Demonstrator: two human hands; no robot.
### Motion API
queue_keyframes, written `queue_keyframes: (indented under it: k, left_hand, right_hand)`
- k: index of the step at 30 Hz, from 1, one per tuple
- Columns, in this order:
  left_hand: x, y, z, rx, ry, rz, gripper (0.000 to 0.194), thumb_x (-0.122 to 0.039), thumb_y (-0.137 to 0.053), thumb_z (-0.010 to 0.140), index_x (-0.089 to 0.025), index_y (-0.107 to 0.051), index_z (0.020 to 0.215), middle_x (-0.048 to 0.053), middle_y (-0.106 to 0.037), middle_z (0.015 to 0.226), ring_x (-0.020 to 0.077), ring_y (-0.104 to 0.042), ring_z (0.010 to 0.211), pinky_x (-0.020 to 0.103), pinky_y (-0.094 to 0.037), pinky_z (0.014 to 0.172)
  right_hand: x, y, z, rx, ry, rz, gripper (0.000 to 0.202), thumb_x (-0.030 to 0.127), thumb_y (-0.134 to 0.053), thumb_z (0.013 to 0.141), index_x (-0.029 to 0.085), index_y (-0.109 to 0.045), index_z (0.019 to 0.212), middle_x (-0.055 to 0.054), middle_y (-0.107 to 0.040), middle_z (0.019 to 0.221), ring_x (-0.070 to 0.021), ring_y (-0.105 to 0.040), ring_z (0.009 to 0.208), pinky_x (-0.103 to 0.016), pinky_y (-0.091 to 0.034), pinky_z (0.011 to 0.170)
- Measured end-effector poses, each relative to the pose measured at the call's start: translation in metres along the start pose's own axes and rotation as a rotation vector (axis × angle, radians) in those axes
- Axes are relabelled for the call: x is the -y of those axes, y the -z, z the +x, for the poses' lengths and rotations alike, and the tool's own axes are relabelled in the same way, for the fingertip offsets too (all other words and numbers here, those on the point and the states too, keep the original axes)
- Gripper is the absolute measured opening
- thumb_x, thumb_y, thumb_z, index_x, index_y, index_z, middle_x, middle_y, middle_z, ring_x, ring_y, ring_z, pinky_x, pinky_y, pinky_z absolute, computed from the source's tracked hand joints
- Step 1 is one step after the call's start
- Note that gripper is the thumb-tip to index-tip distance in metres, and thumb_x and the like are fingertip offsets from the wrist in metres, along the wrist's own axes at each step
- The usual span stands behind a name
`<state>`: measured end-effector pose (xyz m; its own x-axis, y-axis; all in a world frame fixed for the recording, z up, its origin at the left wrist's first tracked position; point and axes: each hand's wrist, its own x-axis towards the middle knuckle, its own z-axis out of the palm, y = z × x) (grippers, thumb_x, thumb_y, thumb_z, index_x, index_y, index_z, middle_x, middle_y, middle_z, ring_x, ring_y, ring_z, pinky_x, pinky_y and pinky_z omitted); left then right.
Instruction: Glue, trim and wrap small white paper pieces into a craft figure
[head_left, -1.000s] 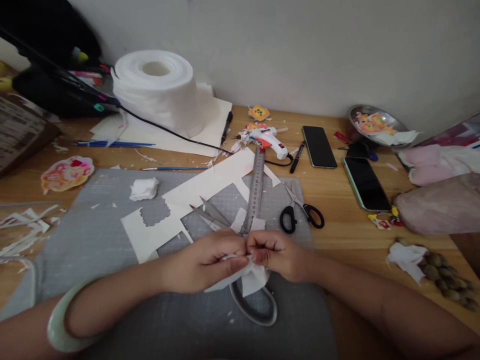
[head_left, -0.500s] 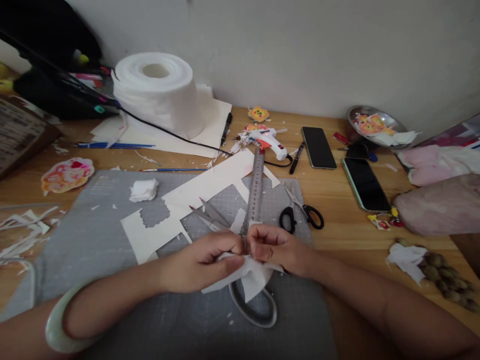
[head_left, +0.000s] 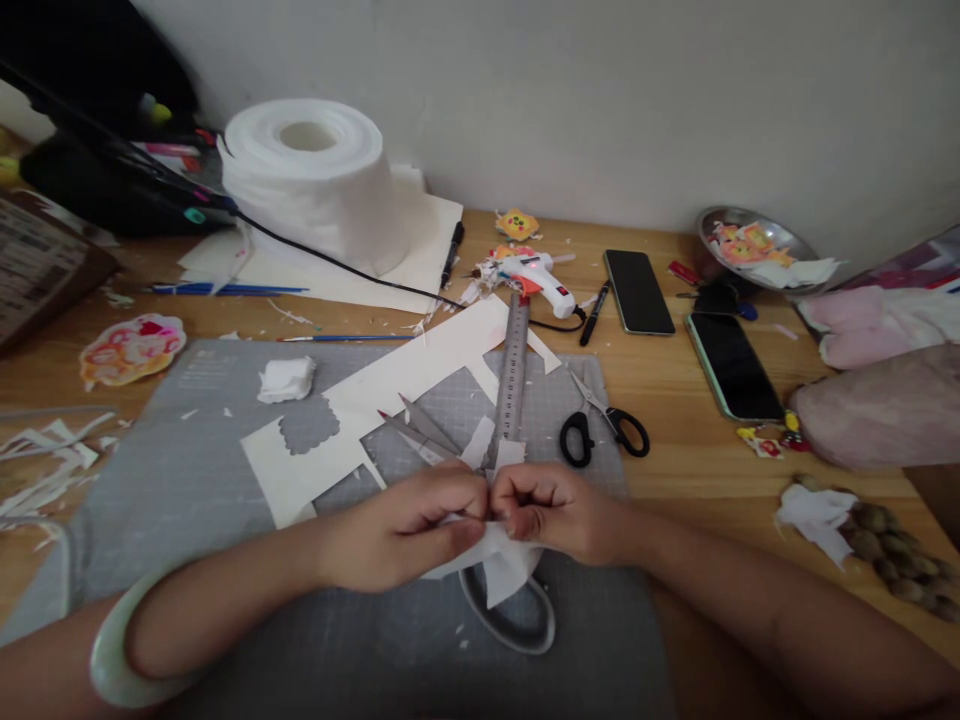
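Observation:
My left hand [head_left: 427, 525] and my right hand [head_left: 559, 512] meet over the grey cutting mat [head_left: 360, 640], each pinching a crumpled white tissue [head_left: 506, 565] between thumb and fingers. The tissue hangs down below the fingertips, over large grey-handled scissors [head_left: 544, 620]. Their blades point up and left past my left hand. Just beyond my fingers lie a steel ruler [head_left: 514, 370] and a cut sheet of white card [head_left: 409, 375]. A folded white tissue pad [head_left: 286, 380] rests on the mat to the left.
Black-handled scissors [head_left: 604, 425] lie right of the ruler. Behind are a glue gun [head_left: 551, 290], a large white tissue roll [head_left: 304, 190] and a phone [head_left: 639, 292]. Another phone [head_left: 735, 368], a metal bowl [head_left: 757, 250] and brown round fruits [head_left: 892, 560] are at right. Paper scraps [head_left: 56, 460] lie left.
Both hands keep their pinch on the tissue. My right hand has dipped slightly, and less of the tissue's left edge shows under my left hand.

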<state>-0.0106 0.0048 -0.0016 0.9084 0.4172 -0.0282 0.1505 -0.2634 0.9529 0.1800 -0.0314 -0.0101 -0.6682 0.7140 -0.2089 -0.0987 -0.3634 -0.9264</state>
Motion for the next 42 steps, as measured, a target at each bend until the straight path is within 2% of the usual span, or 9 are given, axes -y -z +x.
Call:
queue_keyframes:
  k: [6,10,13,20,26,32,35,38,42]
  left_hand:
    - [0.0022,-0.0013,-0.0008,-0.035,0.033,-0.071,0.021,-0.025,-0.035,0.086,-0.018,-0.034,0.065,-0.003,-0.037,0.065,0.0096,-0.036,0.06,0.02,-0.033,0.056]
    - [0.0016,-0.0014,-0.0001,-0.014,0.022,-0.037,0.019,-0.022,-0.036,0.086,-0.017,-0.037,0.068,-0.003,-0.04,0.068,0.0097,-0.038,0.062,0.019,-0.033,0.057]
    - [0.0003,-0.0003,0.0003,0.01,-0.008,-0.004,0.018,-0.019,-0.036,0.086,-0.017,-0.038,0.068,-0.002,-0.04,0.068,0.0099,-0.039,0.064,0.02,-0.033,0.061]
    - [0.001,0.0023,-0.0039,0.029,0.064,-0.08,0.021,-0.023,-0.032,0.087,-0.018,-0.033,0.067,-0.003,-0.037,0.068,0.0107,-0.037,0.066,0.021,-0.033,0.062]
    - [0.0031,-0.0001,-0.0048,-0.013,0.045,-0.099,0.022,-0.024,-0.033,0.087,-0.018,-0.032,0.066,-0.003,-0.036,0.067,0.0096,-0.036,0.063,0.02,-0.032,0.06]
    - [0.0005,-0.001,-0.0016,0.001,0.038,0.012,0.021,-0.021,-0.033,0.086,-0.018,-0.034,0.066,-0.003,-0.039,0.066,0.0104,-0.038,0.064,0.021,-0.033,0.061]
    - [0.0006,0.0001,-0.0019,0.023,0.008,0.031,0.021,-0.02,-0.031,0.086,-0.018,-0.032,0.065,-0.002,-0.038,0.065,0.0111,-0.038,0.064,0.022,-0.033,0.062]
    - [0.0019,0.0004,-0.0035,0.019,0.019,0.004,0.021,-0.02,-0.031,0.086,-0.018,-0.032,0.065,-0.002,-0.038,0.066,0.0113,-0.038,0.065,0.022,-0.033,0.062]
    - [0.0033,-0.0002,-0.0047,-0.002,0.06,-0.063,0.02,-0.023,-0.03,0.087,-0.018,-0.032,0.068,-0.003,-0.037,0.069,0.0107,-0.037,0.066,0.021,-0.033,0.062]
  right_hand:
    - [0.0015,-0.0017,0.0013,-0.069,-0.047,0.123,0.035,0.043,-0.064,0.068,0.016,-0.042,0.07,0.006,-0.037,0.062,-0.0052,-0.031,0.054,-0.019,-0.024,0.048]
    - [0.0034,-0.0059,0.0015,-0.051,-0.009,-0.153,0.028,0.035,-0.063,0.071,0.015,-0.044,0.065,0.006,-0.039,0.059,-0.0054,-0.034,0.054,-0.018,-0.027,0.048]
    - [0.0028,-0.0057,0.0009,-0.045,0.061,-0.262,0.031,0.038,-0.055,0.077,0.015,-0.043,0.061,0.005,-0.039,0.058,-0.0057,-0.034,0.054,-0.018,-0.027,0.049]
    - [-0.0015,0.0021,0.0003,0.025,0.039,-0.018,0.034,0.044,-0.053,0.077,0.015,-0.041,0.065,0.006,-0.033,0.06,-0.0053,-0.028,0.053,-0.019,-0.022,0.047]
    - [0.0031,-0.0028,0.0014,-0.026,-0.051,0.011,0.034,0.043,-0.061,0.071,0.015,-0.041,0.068,0.006,-0.036,0.061,-0.0043,-0.029,0.052,-0.017,-0.023,0.045]
    - [0.0038,-0.0065,0.0004,-0.035,0.1,-0.383,0.021,0.023,-0.053,0.078,0.015,-0.042,0.063,0.005,-0.04,0.058,-0.0054,-0.035,0.054,-0.017,-0.029,0.05]
    - [0.0036,-0.0052,-0.001,-0.006,0.154,-0.475,0.017,0.015,-0.048,0.079,0.016,-0.041,0.063,0.005,-0.041,0.059,-0.0053,-0.036,0.053,-0.017,-0.029,0.05]
    - [0.0029,-0.0016,-0.0015,0.013,0.132,-0.393,0.019,0.021,-0.048,0.081,0.016,-0.04,0.064,0.005,-0.037,0.059,-0.0057,-0.034,0.054,-0.017,-0.028,0.049]
    - [0.0025,0.0026,-0.0007,0.056,0.05,-0.152,0.031,0.042,-0.049,0.08,0.016,-0.041,0.067,0.005,-0.033,0.061,-0.0059,-0.029,0.054,-0.018,-0.024,0.047]
